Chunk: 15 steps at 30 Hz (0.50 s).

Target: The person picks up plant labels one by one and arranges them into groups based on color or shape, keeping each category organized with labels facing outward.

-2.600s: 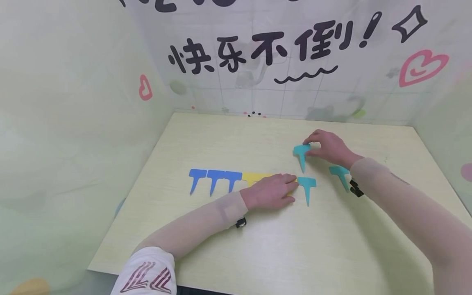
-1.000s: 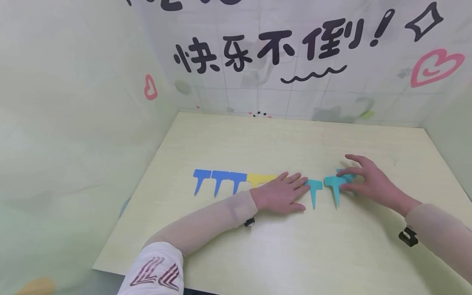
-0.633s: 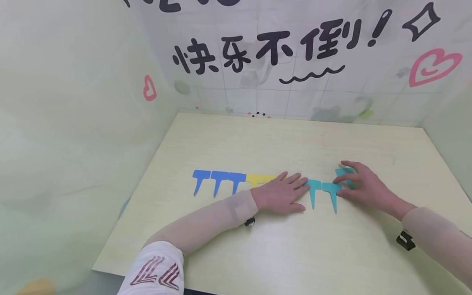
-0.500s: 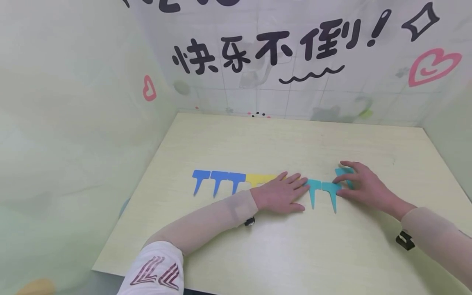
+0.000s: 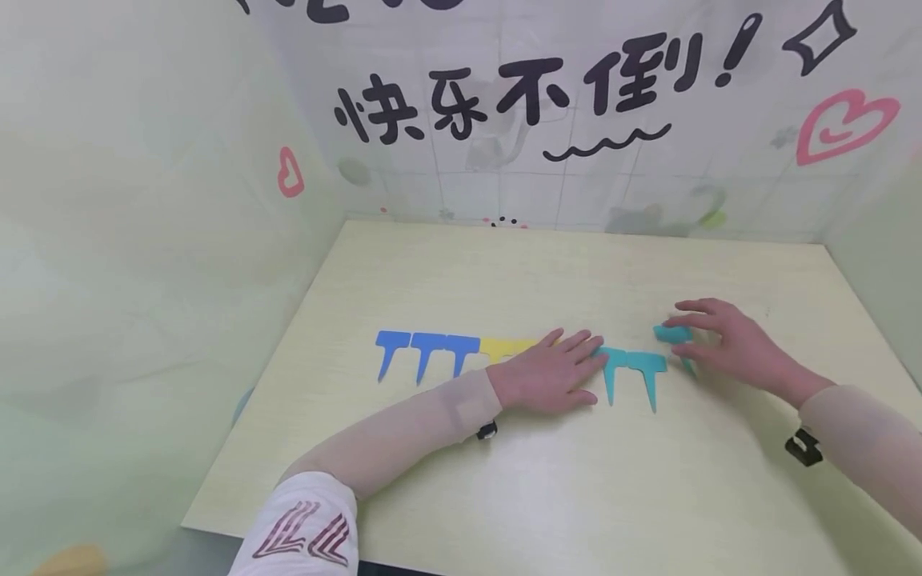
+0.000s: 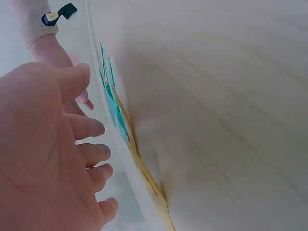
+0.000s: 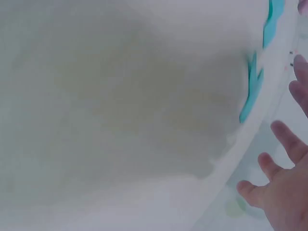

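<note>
Several flat T-shaped plant labels lie side by side in a row: blue labels [image 5: 429, 342], then yellow labels [image 5: 499, 347], then two teal labels [image 5: 646, 362]. My left hand [image 5: 551, 374] rests with spread, straight fingers over the yellow labels and hides part of them. Its fingertips reach the first teal label's edge. My right hand [image 5: 731, 344] pinches the head of another teal plant label [image 5: 673, 334] between thumb and fingers, just behind the row's right end. That label's head looks bent, its stem partly hidden. In the right wrist view, the right hand's fingers [image 7: 288, 139] appear spread.
The pale wooden tabletop [image 5: 504, 496] carries the row across its middle. A printed curtain [image 5: 490, 144] hangs along the back edge, with more cloth [image 5: 180, 280] at the left side. Each wrist wears a black camera strap [image 5: 803, 448].
My right hand set a teal label down at the row's right end, let it go, and moved slightly back to grip the other teal label. The left hand stays over the yellow labels.
</note>
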### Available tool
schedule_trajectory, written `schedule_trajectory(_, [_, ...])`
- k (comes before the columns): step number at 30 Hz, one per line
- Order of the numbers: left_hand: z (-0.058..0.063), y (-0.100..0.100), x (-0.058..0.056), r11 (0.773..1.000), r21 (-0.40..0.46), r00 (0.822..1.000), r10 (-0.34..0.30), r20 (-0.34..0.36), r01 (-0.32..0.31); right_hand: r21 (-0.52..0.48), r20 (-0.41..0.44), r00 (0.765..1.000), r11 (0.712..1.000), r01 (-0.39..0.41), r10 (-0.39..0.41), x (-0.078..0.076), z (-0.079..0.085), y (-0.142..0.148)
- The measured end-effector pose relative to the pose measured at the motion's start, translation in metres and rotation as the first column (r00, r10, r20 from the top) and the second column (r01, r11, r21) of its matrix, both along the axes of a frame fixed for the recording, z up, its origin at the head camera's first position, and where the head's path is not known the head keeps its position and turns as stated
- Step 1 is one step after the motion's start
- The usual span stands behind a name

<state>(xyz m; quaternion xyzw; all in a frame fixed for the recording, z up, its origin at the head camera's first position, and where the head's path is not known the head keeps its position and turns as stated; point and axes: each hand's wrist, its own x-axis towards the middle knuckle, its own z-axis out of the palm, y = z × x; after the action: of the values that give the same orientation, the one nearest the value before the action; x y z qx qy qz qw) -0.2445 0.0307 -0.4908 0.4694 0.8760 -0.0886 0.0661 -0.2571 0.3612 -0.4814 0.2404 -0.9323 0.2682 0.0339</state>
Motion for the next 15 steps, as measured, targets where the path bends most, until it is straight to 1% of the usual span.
schedule_trajectory(2, [0.001,0.001,0.000,1.000,0.006,1.000,0.000,-0.003,0.000,0.019,-0.003,1.000,0.999,-0.025,0.025,-0.005,0.004,0.008])
schedule_trajectory(4, [0.002,0.001,0.001,1.000,0.008,1.000,0.002,0.007,-0.002,0.046,0.024,0.999,0.998,-0.043,0.042,-0.010,0.005,0.016])
schedule_trajectory(7, [0.003,0.002,0.003,1.000,0.005,0.999,0.006,0.036,-0.006,0.090,0.086,0.996,0.995,-0.045,0.037,-0.015,0.001,0.027])
schedule_trajectory(9, [0.003,0.003,0.005,1.000,-0.004,0.999,0.007,0.047,-0.007,0.130,0.107,0.994,0.991,-0.043,0.029,-0.018,-0.004,0.032])
schedule_trajectory(12, [0.004,0.004,0.006,1.000,-0.017,0.999,0.010,0.054,-0.009,0.190,0.083,0.996,0.981,-0.047,0.032,-0.021,-0.010,0.034])
schedule_trajectory(15, [0.004,0.004,0.007,1.000,-0.028,0.999,0.015,0.047,-0.014,0.205,0.045,0.998,0.978,-0.047,0.038,-0.022,-0.012,0.032])
